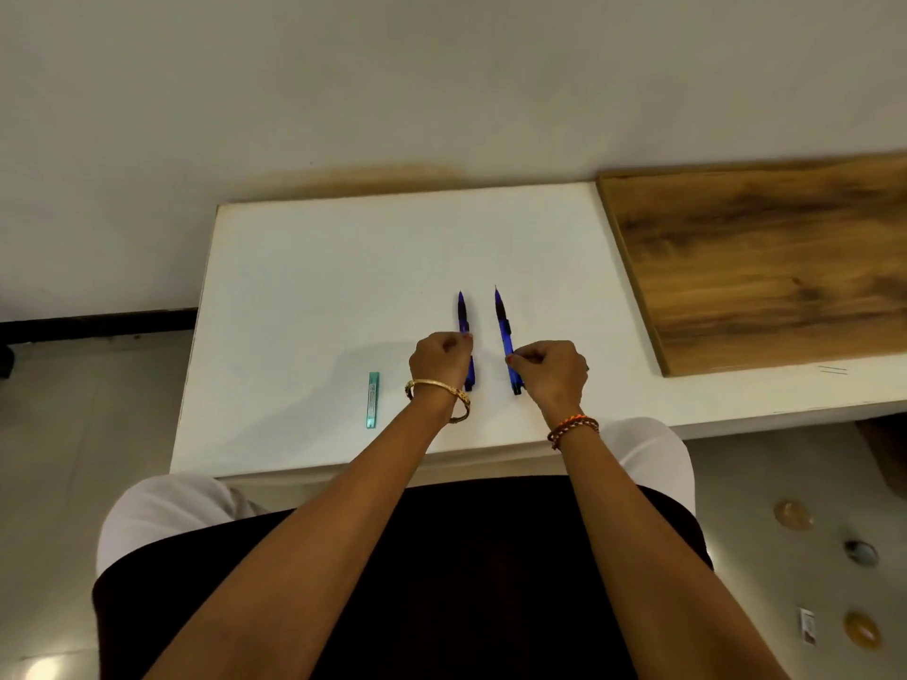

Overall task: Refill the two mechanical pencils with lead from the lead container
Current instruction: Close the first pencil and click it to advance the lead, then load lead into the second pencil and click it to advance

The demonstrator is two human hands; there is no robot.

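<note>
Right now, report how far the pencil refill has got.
Nothing looks done yet. The lead container lies untouched on the white table, left of both hands. In hand: the left hand holds the left pencil, the right hand pinches the right pencil. Both refills are left.

Bare forearms, a gold bangle (438, 398) on the left wrist, an orange braided band (573, 428) on the right.

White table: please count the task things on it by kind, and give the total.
Blue mechanical pencils: 2, the left pencil and the right pencil
Teal lead container: 1
Total: 3, all lying on the white table
</note>
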